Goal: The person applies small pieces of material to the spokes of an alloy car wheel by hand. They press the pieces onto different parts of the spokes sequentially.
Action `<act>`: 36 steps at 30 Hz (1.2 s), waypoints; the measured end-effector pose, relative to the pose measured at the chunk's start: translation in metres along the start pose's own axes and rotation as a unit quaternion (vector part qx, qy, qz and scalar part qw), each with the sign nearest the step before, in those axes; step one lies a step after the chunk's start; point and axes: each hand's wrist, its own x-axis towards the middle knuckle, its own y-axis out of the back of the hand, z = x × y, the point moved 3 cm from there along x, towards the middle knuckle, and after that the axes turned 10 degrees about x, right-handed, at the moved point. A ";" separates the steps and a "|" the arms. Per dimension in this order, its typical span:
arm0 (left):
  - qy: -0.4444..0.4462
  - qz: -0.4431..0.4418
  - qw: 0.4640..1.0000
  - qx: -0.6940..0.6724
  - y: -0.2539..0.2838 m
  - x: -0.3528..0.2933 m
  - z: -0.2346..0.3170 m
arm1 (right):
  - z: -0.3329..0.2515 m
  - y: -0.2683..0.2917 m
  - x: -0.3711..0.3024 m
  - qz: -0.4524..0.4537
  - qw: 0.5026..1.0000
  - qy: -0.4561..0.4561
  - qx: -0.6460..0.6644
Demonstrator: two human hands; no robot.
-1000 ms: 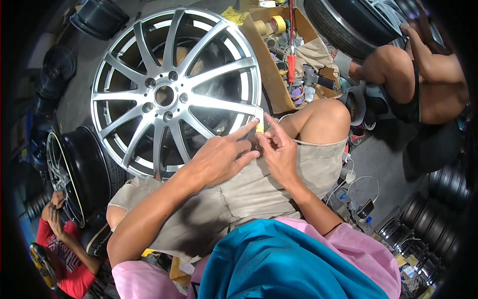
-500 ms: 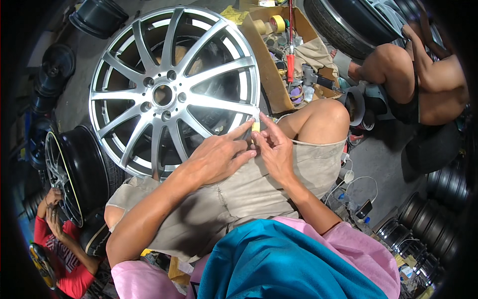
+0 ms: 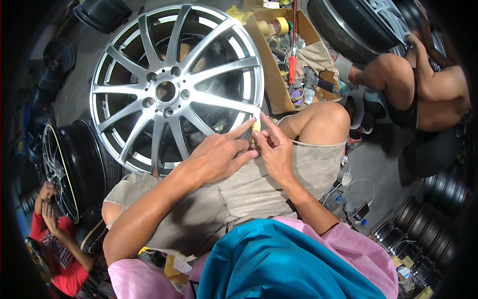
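Rim shift: wheel rim (image 3: pixel 224 101) carried slightly upward in view; hands barely moved.
Yellow strip (image 3: pixel 256 126): held at rim's near edge.
Left hand (image 3: pixel 214 157): index extended to strip, nothing seen gripped.
Right hand (image 3: pixel 279 153): strip apparently pinched.
Risk: strip could be skewed if fingertips slip.

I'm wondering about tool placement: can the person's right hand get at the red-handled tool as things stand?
Probably yes: nothing seems to cover the red-handled tool at the open cardboard box, though the right hand looks busy at a yellow piece by the wheel.
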 end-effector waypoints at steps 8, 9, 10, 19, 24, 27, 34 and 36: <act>0.012 0.032 0.999 0.007 0.006 -0.012 -0.007 | -0.006 -0.017 0.008 -0.028 0.999 -0.013 -0.007; 0.023 0.026 0.999 0.010 0.008 -0.014 -0.008 | -0.006 -0.019 0.010 -0.030 0.999 -0.014 -0.006; 0.025 0.029 0.999 0.008 0.010 -0.016 -0.007 | -0.004 -0.021 0.012 -0.033 0.999 -0.014 -0.008; 0.035 0.060 0.997 0.012 0.014 -0.026 -0.014 | -0.005 -0.037 0.015 -0.045 0.996 0.044 -0.056; 0.016 0.043 0.999 0.020 0.011 -0.024 -0.012 | -0.005 -0.031 0.011 -0.029 0.997 0.035 -0.060; 0.016 0.061 0.998 0.031 0.010 -0.025 -0.016 | -0.007 -0.036 0.015 -0.040 0.997 0.032 -0.063; 0.052 0.074 0.995 0.035 0.015 -0.036 -0.025 | -0.014 -0.057 0.026 -0.070 0.993 0.027 -0.092; 0.052 0.085 0.994 0.035 0.016 -0.035 -0.028 | -0.013 -0.060 0.031 -0.088 0.989 0.043 -0.108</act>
